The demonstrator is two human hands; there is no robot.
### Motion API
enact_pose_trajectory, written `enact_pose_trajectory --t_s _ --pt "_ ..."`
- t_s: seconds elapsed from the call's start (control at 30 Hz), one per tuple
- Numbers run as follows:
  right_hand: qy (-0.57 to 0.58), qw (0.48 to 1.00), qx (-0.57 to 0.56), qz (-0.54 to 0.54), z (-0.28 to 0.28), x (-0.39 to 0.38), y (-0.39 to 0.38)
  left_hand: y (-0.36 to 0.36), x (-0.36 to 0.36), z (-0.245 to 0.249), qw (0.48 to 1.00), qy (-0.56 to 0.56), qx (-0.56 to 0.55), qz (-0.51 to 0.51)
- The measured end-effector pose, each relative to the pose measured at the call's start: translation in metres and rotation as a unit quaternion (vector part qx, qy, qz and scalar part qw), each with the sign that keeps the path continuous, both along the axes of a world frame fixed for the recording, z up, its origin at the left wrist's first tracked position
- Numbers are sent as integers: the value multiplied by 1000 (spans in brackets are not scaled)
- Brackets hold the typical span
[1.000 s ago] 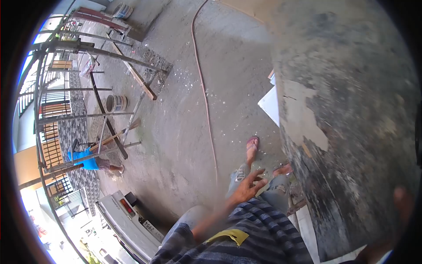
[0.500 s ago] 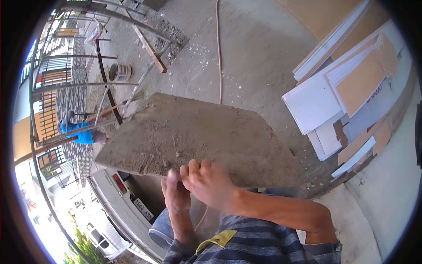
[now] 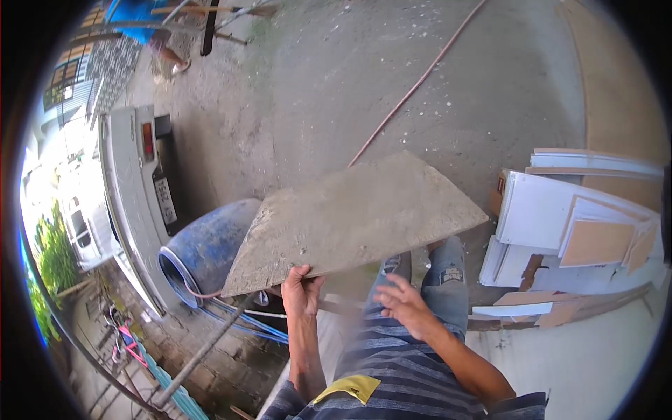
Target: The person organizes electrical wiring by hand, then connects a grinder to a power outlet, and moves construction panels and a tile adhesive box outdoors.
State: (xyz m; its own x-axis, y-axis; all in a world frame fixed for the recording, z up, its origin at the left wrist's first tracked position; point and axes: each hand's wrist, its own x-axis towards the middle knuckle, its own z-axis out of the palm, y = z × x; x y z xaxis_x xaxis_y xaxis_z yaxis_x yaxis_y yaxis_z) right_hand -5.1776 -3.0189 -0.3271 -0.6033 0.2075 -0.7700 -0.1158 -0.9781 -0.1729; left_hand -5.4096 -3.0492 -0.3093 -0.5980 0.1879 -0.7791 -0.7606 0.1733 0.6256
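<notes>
A flat grey board [image 3: 357, 217] with slanted ends is held out at waist height, its upper face coated in dried mortar. My left hand [image 3: 301, 290] grips its near edge, thumb on top and fingers underneath. My right hand [image 3: 406, 304] is off the board, between its near edge and my striped shirt, with the fingers spread and holding nothing. The board's underside, and whatever supports its far side, is hidden.
A blue drum [image 3: 210, 245] lies on its side left of the board, near a parked white vehicle [image 3: 129, 189]. A hose [image 3: 420, 80] crosses the concrete floor. White and tan panels [image 3: 553, 203] are stacked at right. A person in blue [image 3: 136, 21] stands far left.
My right hand has let go of the board's near edge and pulled back toward my body. The board has tilted and turned, and my view has swung left, bringing the drum into sight.
</notes>
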Motion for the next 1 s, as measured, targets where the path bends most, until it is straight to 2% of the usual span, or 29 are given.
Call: enact_pose_trajectory --t_s 0.07,0.17,0.27,0.3,0.4,0.43,0.53,0.63,0.73,0.77,1.0 --pt "-74 995 -53 -51 -12 2 16 -26 3 -2 999 -11 -24 44" --pt "-110 993 -43 -31 -26 -22 51 -48 -7 -20 993 -46 -26 105" --pt "-118 992 -48 22 -43 -70 68 -80 -18 -38 984 -78 -29 157" --pt "-92 994 -19 63 -65 -79 59 -93 -19 -44 981 -89 -28 168" --pt "-154 977 -58 135 -86 -145 57 -116 -28 -74 968 -119 -3 219" --pt "-225 968 -21 111 -85 -163 51 -123 -25 -78 960 -141 1 243" --pt "-248 956 -50 147 -94 -182 48 -130 -24 -83 933 -176 33 311" --pt "-261 937 -29 230 -91 -190 43 -150 -11 -84 914 -188 41 356" --pt "-275 920 -19 277 -82 -204 46 -152 0 -88 889 -204 54 407" --pt "-281 915 20 289 -75 -216 46 -150 -1 -86 881 -208 54 422" --pt "-254 892 80 364 -101 -264 75 -113 -31 -95 859 -185 71 473"
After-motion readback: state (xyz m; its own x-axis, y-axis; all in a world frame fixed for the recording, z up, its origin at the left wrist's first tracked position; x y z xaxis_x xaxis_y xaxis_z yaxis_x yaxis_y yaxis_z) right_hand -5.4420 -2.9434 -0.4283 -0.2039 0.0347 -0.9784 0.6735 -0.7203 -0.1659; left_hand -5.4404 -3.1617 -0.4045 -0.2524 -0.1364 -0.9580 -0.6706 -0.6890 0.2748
